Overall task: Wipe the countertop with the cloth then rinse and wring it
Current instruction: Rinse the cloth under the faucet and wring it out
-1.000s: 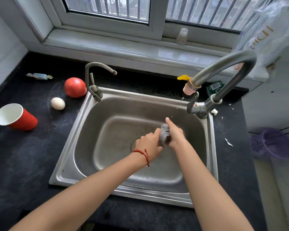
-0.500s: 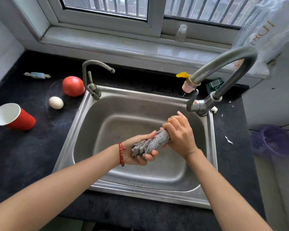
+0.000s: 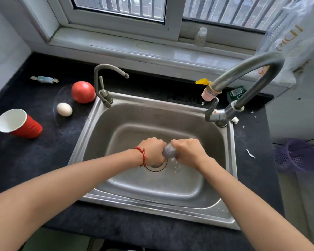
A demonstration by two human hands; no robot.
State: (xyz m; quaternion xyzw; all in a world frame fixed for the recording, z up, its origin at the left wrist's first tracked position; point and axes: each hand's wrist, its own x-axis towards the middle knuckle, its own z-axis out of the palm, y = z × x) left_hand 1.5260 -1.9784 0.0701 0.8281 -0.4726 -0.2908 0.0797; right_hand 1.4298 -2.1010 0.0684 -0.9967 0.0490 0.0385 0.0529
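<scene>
1. Both hands, left hand (image 3: 153, 151) and right hand (image 3: 188, 151), clench our grey cloth (image 3: 169, 151) above the sink (image 3: 170, 113) drain.
2. We twist opposite ways, keeping drips over the basin.

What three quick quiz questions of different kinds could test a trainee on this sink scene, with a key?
1. True or false: the red paper cup stands upright on the black countertop.
2. Multiple choice: the white egg lies nearest to (a) the red tomato, (b) the purple plastic basket, (c) the wrapped candy.
3. What do the left hand and right hand grip over the steel sink?

Key: 1 false, it lies on its side. 2 a. 3 the twisted grey cloth, dripping water.
</scene>
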